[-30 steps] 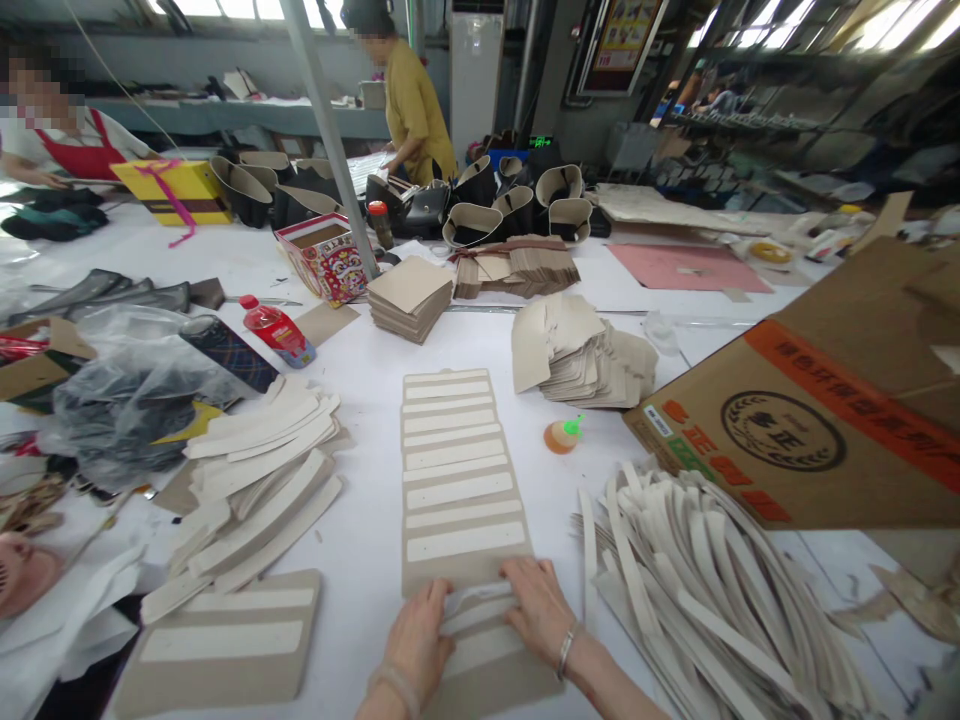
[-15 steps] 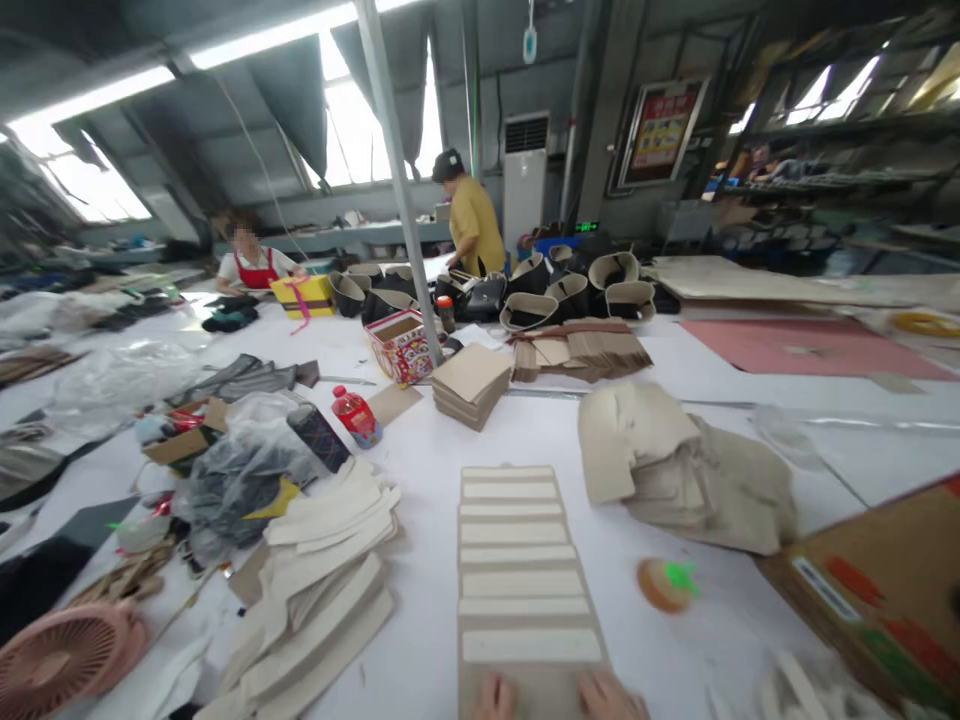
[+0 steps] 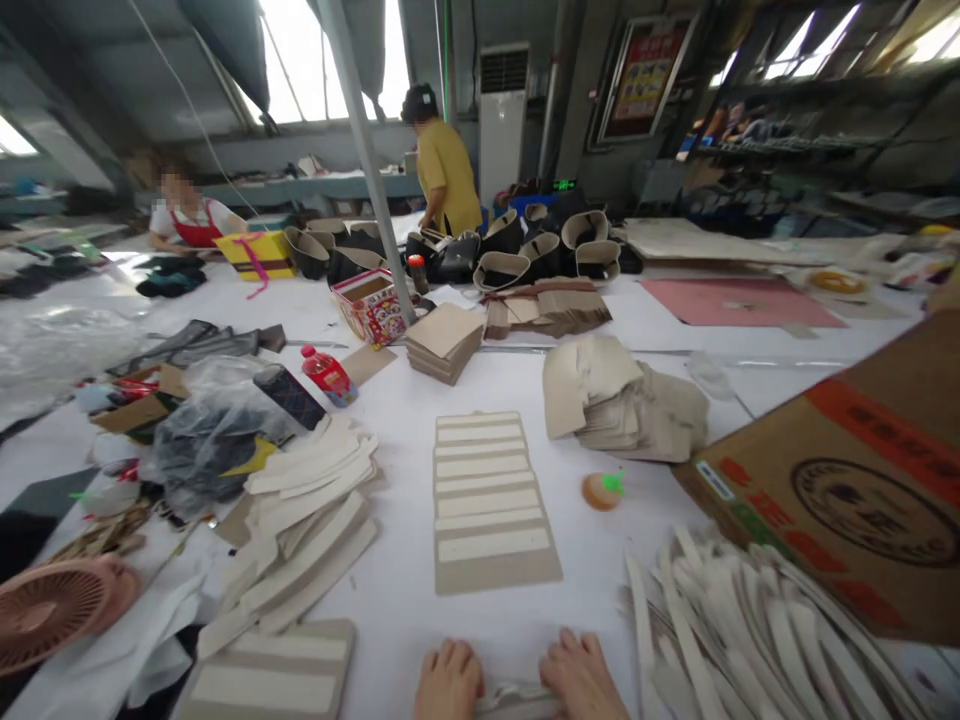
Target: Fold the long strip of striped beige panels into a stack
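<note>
Now the left hand [image 3: 448, 680] and right hand [image 3: 581, 677] lie flat, fingers down, pressing a pale strip [image 3: 514, 692] at the frame's lower edge; neither grips it. One second ago they pressed inside the row of taupe cards [image 3: 489, 500]; the row now lies apart, ahead of them, so that card reads as finished. Loose strips [image 3: 742, 630] lie right, beside a cardboard box [image 3: 847, 490]. The white table [image 3: 397, 590] is crowded; two other people work beyond.
</note>
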Demonstrator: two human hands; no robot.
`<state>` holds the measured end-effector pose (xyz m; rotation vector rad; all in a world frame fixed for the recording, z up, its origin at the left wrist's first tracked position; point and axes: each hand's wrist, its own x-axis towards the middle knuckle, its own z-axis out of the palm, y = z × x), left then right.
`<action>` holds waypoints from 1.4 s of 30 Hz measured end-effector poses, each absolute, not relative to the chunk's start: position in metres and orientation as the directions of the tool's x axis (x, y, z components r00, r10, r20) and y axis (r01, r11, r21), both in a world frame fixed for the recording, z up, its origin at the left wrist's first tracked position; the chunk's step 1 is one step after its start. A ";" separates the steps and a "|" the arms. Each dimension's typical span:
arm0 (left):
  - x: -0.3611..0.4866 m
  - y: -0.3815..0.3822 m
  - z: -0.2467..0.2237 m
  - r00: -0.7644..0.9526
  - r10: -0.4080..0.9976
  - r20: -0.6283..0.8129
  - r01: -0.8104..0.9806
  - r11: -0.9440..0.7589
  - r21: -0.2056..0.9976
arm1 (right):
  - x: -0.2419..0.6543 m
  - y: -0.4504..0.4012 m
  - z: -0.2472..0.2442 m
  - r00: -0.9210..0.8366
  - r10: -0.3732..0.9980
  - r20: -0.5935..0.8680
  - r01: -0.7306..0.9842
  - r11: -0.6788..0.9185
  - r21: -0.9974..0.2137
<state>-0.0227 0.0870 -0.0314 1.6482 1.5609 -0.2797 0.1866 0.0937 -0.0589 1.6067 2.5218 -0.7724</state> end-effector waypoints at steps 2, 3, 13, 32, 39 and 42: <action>-0.021 0.079 -0.028 0.201 0.751 -0.629 0.915 0.086 0.395 | 0.189 0.094 -0.048 -0.445 0.799 -0.405 0.867 0.271 -0.419; -0.022 0.082 -0.026 0.197 0.772 -0.604 0.917 0.074 0.393 | 0.188 0.102 -0.043 -0.431 0.803 -0.412 0.869 0.248 -0.427; -0.030 0.205 -0.029 0.148 0.904 -0.401 0.945 -0.010 0.326 | 0.168 0.245 -0.034 -0.461 0.813 -0.356 0.864 0.320 -0.389; -0.027 0.144 -0.038 0.198 0.851 -0.487 0.926 0.000 0.377 | 0.177 0.175 -0.044 -0.437 0.845 -0.308 0.844 0.267 -0.465; -0.027 0.170 -0.034 0.155 0.872 -0.464 0.939 0.017 0.344 | 0.169 0.208 -0.045 -0.467 0.822 -0.325 0.846 0.308 -0.435; -0.023 0.166 -0.031 0.126 0.840 -0.528 0.948 0.055 0.313 | 0.168 0.204 -0.046 -0.466 0.817 -0.339 0.849 0.305 -0.432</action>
